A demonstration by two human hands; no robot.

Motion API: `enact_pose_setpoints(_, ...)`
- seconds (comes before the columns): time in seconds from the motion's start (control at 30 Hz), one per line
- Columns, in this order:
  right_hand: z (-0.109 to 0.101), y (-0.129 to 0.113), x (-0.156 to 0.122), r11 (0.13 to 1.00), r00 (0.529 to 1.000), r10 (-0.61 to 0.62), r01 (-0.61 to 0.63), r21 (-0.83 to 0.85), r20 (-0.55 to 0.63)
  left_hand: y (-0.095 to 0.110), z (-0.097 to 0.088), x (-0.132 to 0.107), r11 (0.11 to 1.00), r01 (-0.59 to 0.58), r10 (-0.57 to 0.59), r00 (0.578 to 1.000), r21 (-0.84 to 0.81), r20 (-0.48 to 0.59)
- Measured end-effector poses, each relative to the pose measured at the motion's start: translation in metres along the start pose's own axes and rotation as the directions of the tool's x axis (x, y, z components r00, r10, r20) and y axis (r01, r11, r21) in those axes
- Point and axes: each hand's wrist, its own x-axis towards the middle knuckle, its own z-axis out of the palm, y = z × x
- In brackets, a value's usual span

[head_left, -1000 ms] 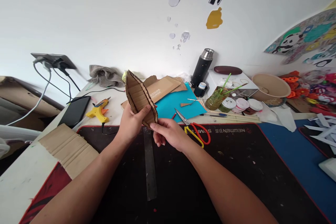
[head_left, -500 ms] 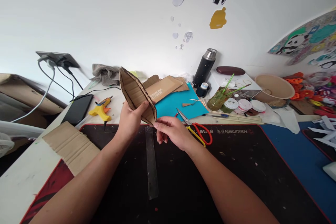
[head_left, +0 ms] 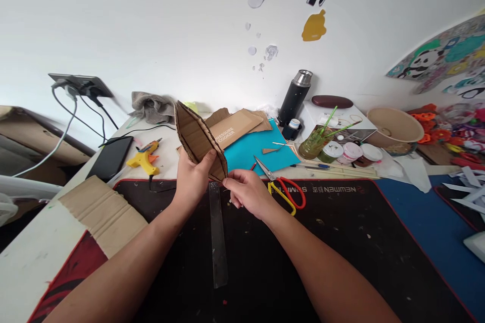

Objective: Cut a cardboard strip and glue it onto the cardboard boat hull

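Cardboard shell [head_left: 195,136]: held up near far edge of black mat [head_left: 273,262], gripped in left hand [head_left: 192,176], pinched at lower tip by right hand [head_left: 250,193]; apparently fitting that corner, likely needing steady pressure next.

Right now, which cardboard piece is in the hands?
The boat-shaped piece: left hand around it, right hand at its lower tip. Others, like the printed piece, lie unheld.
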Motion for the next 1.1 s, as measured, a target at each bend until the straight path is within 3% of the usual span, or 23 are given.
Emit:
enact_pose_setpoints(0.1, 0.000, 0.000, 0.001, 1.000, 1.000, 0.010, -0.010, 0.020, -0.014, 0.001, 0.000, 0.000, 1.000, 0.005, -0.004, 1.000, -0.025, 0.022)
enact_pose_setpoints(0.23, -0.003, -0.004, 0.003, 0.999, 0.999, 0.000, 0.002, 0.052, -0.051, 0.003, 0.001, 0.000, 0.987, 0.085, -0.055, 0.975, -0.134, 0.216)
enact_pose_setpoints(0.4, -0.011, -0.005, 0.005, 0.997, 0.993, -0.051, 0.056, 0.050, -0.102, 0.004, 0.004, -0.002, 0.982, 0.178, -0.142, 0.921, -0.069, 0.363)
enact_pose_setpoints(0.63, -0.011, -0.001, 0.006, 0.997, 0.994, -0.048, 0.042, -0.068, -0.096, 0.008, 0.004, -0.002, 0.991, 0.135, -0.125, 0.924, -0.004, 0.361)
enact_pose_setpoints(0.9, -0.012, -0.004, 0.002, 0.995, 0.997, -0.075, 0.074, 0.066, 0.022, 0.013, 0.000, 0.002, 0.998, 0.031, -0.047, 0.951, 0.057, 0.306)
enact_pose_setpoints(1.1, -0.013, -0.008, 0.001, 0.990, 0.998, -0.059, 0.055, 0.129, 0.026, 0.014, -0.003, 0.005, 0.997, -0.001, -0.022, 0.962, 0.083, 0.274)
